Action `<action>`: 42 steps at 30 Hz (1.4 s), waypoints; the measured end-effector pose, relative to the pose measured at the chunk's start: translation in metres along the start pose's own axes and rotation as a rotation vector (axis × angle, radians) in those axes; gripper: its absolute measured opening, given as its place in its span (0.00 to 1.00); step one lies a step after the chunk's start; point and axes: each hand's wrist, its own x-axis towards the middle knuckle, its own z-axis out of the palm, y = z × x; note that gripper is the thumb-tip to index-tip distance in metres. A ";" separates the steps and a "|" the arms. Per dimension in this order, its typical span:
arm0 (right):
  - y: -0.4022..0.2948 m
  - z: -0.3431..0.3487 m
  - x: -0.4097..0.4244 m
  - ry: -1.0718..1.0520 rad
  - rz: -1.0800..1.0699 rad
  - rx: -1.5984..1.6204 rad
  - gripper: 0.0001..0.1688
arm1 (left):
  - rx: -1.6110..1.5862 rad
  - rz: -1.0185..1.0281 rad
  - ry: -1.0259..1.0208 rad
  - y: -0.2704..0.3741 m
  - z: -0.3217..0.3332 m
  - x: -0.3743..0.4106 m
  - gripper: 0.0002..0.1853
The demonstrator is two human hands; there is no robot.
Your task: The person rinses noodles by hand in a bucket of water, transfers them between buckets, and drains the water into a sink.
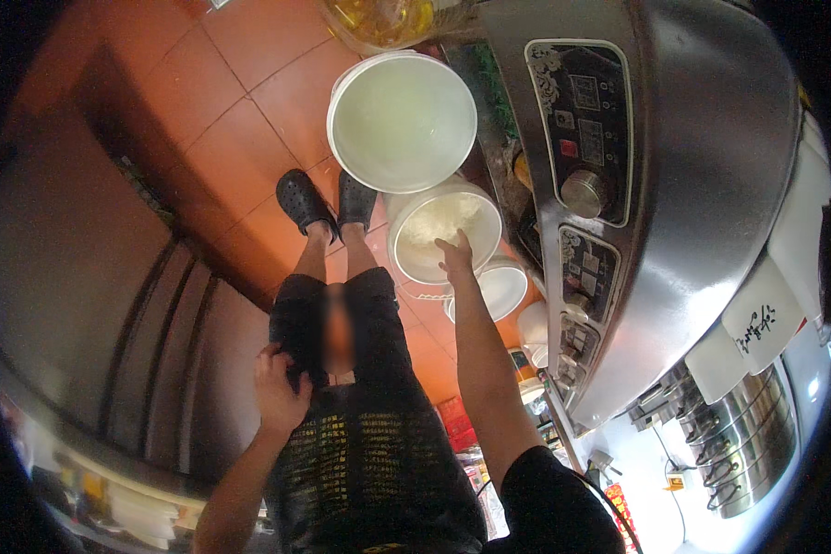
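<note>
My right hand (456,256) reaches over a white bucket (426,228) with pale contents, its fingers spread and nothing seen between them. Whether it touches the contents I cannot tell. A larger white bucket (401,121), pale greenish inside, stands beyond it, and another white bucket (502,287) is partly hidden behind my right forearm. My left hand (281,391) hangs by the left side of my dark shorts, fingers loosely bent, holding nothing that I can see.
A stainless steel cooker (706,166) with control panels and knobs runs along the right. Steel cabinet doors (62,298) line the left. Orange floor tiles (249,138) lie around my black clogs (303,201). Stacked steel steamers (748,443) stand at the lower right.
</note>
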 end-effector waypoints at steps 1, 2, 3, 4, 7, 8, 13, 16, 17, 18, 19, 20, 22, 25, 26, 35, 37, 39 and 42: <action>-0.001 -0.003 0.000 0.023 0.000 -0.049 0.47 | 0.000 -0.016 -0.004 0.002 0.001 -0.001 0.18; 0.000 -0.004 0.002 0.063 -0.062 -0.139 0.44 | 0.000 -0.030 -0.006 0.002 0.001 -0.001 0.18; 0.001 -0.006 0.005 0.109 -0.119 -0.232 0.42 | -0.009 -0.020 0.004 0.004 0.001 0.000 0.17; 0.000 -0.010 0.007 0.153 -0.180 -0.325 0.39 | -0.020 -0.010 0.014 0.006 0.001 0.001 0.17; -0.042 -0.008 -0.018 0.212 -0.483 -0.729 0.27 | -0.004 -0.016 0.030 0.005 0.002 -0.002 0.18; -0.063 0.005 -0.033 0.256 -0.674 -0.658 0.17 | 0.008 -0.021 0.033 0.001 0.003 -0.002 0.18; -0.194 0.105 -0.037 -0.112 -0.963 -0.536 0.18 | -0.041 -0.027 0.073 0.008 0.001 0.012 0.18; -0.244 0.173 0.024 -0.047 -1.101 -1.023 0.35 | -0.139 -0.070 0.100 0.002 -0.006 0.024 0.17; -0.256 0.192 0.042 0.015 -1.189 -1.231 0.40 | -0.178 -0.092 0.105 -0.002 -0.011 0.029 0.17; -0.265 0.212 0.064 0.084 -1.276 -1.434 0.44 | -0.191 -0.097 0.128 -0.007 -0.016 0.037 0.16; -0.268 0.230 0.085 0.089 -1.289 -1.507 0.47 | -0.206 -0.107 0.147 -0.012 -0.024 0.042 0.16; -0.270 0.247 0.104 0.096 -1.300 -1.579 0.50 | -0.220 -0.115 0.164 -0.017 -0.031 0.047 0.16; -0.267 0.255 0.156 0.117 -1.292 -1.607 0.49 | -0.207 -0.159 0.181 -0.028 -0.039 0.055 0.15; -0.247 0.258 0.221 0.108 -1.165 -1.516 0.41 | -0.178 -0.141 0.215 -0.041 -0.041 0.060 0.19; -0.236 0.253 0.232 0.108 -1.111 -1.515 0.40 | -0.165 -0.114 0.212 -0.042 -0.045 0.063 0.22; -0.138 0.265 0.250 -0.211 -0.839 -1.237 0.32 | -0.336 -0.114 0.225 -0.041 -0.040 0.058 0.25; -0.139 0.266 0.262 -0.270 -0.804 -1.026 0.31 | -0.315 -0.054 0.234 -0.044 -0.035 0.058 0.24; -0.140 0.266 0.270 -0.351 -0.779 -0.799 0.29 | -0.260 -0.026 0.205 -0.041 -0.039 0.059 0.24; -0.149 0.301 0.245 -0.445 -0.734 -0.499 0.26 | -0.186 -0.195 0.212 -0.022 -0.046 0.049 0.18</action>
